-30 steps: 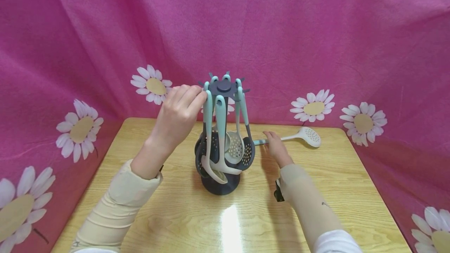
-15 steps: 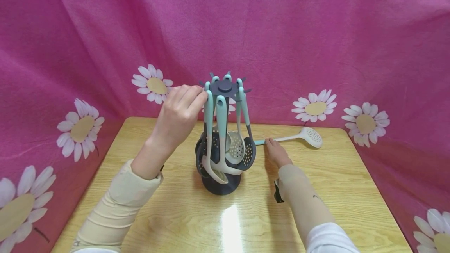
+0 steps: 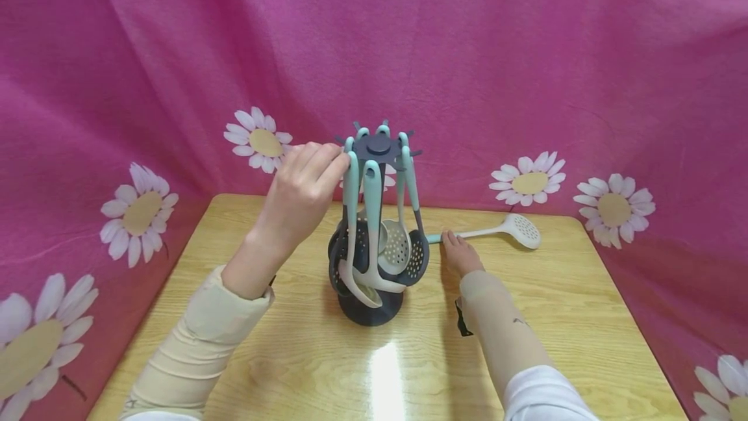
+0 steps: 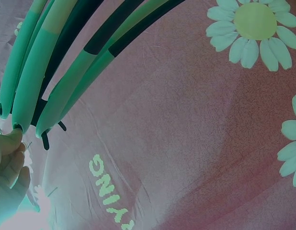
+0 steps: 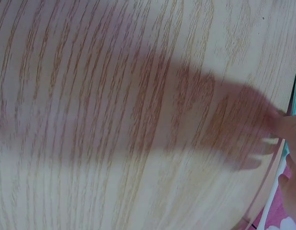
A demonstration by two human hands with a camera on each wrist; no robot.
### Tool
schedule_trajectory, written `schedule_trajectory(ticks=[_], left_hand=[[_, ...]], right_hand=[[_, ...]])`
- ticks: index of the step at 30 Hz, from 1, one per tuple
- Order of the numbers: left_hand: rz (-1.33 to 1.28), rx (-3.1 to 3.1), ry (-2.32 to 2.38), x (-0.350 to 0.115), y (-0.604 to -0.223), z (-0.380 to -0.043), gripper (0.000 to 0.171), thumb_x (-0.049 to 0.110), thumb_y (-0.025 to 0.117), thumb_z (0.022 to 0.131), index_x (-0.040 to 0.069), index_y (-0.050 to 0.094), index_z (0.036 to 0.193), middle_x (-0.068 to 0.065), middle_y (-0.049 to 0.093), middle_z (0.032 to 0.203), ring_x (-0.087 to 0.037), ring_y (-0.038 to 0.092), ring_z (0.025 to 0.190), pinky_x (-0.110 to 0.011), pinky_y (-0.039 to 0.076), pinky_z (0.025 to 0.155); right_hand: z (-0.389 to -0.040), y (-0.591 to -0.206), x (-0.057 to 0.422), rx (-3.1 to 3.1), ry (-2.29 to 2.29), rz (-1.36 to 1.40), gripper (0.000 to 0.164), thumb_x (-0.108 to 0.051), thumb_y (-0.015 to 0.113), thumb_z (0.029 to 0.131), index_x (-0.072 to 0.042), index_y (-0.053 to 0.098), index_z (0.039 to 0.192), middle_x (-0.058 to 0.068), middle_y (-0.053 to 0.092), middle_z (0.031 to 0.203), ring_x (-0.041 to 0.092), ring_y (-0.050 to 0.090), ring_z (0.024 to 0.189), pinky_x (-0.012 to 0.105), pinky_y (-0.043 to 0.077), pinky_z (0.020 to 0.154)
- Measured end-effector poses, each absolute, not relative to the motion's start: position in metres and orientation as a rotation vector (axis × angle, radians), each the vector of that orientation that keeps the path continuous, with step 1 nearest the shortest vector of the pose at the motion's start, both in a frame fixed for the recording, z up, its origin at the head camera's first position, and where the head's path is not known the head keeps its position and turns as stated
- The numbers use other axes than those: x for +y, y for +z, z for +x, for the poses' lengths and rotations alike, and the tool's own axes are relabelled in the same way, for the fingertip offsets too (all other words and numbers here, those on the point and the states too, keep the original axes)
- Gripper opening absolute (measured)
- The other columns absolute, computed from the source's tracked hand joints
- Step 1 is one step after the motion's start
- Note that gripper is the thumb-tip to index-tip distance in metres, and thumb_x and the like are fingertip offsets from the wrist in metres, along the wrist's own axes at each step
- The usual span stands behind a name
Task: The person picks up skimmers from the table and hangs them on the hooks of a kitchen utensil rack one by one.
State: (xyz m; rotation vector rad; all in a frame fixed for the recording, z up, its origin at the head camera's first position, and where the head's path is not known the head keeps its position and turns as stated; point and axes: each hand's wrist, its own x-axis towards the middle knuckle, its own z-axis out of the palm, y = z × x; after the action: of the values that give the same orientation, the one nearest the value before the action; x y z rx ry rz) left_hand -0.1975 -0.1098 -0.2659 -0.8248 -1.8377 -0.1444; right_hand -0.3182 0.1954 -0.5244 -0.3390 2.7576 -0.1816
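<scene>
A dark rotating utensil stand (image 3: 376, 147) hung with several mint-handled kitchen tools stands mid-table in the head view. My left hand (image 3: 304, 187) is at its upper left, pinching the top end of a ladle's (image 3: 352, 177) handle; the left wrist view shows the thumb against that handle end (image 4: 26, 110). A white-necked tool (image 3: 372, 193) hangs beside the ladle, its head seen edge-on. On the table to the right lies a white skimmer (image 3: 522, 230) with a mint handle. My right hand (image 3: 460, 254) grips that handle, its fingertips over the far side; the right wrist view shows only part of the hand (image 5: 291, 139).
Dark slotted tools (image 3: 416, 257) and a pale skimmer (image 3: 395, 247) hang low around the stand. The wooden table (image 3: 280, 356) meets a pink flowered cloth (image 3: 467, 51) at the back and both sides.
My right hand has lowered its fingers onto the skimmer's handle and settled there. The left hand keeps its place at the ladle. The head view has shifted slightly.
</scene>
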Motion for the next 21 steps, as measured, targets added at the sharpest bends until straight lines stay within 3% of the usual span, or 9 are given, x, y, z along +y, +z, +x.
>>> schedule_trajectory(ticks=[6,14,21], left_hand=[[-0.824,-1.839,-0.145,-0.11,-0.266,-0.197,0.012,-0.003,0.05,0.089,-0.006,0.061,0.089,-0.015,0.058,0.083,-0.028,0.052,0.075,-0.036,0.044,0.066],[-0.83,-1.842,-0.158,-0.109,-0.266,-0.197,0.009,-0.004,0.052,0.087,-0.006,0.061,0.09,-0.015,0.059,0.084,-0.028,0.052,0.075,-0.036,0.044,0.066],[-0.83,-1.842,-0.165,-0.109,-0.267,-0.197,0.008,-0.004,0.055,0.086,-0.006,0.061,0.09,-0.015,0.059,0.084,-0.028,0.053,0.075,-0.036,0.044,0.066]], right_hand=[[-0.32,-0.528,0.194,2.759,-0.213,-0.33,0.059,0.011,0.028,0.091,0.002,0.006,0.144,0.022,0.006,0.15,0.039,0.009,0.137,0.051,0.01,0.109],[-0.324,-0.527,0.189,2.75,-0.19,-0.294,0.056,0.004,0.035,0.092,0.005,0.011,0.143,0.024,0.011,0.148,0.04,0.018,0.134,0.054,0.016,0.107],[-0.325,-0.526,0.184,2.841,-0.11,-0.331,0.045,0.003,0.041,0.09,0.007,0.034,0.134,0.028,0.03,0.139,0.046,0.034,0.123,0.055,0.032,0.099]])
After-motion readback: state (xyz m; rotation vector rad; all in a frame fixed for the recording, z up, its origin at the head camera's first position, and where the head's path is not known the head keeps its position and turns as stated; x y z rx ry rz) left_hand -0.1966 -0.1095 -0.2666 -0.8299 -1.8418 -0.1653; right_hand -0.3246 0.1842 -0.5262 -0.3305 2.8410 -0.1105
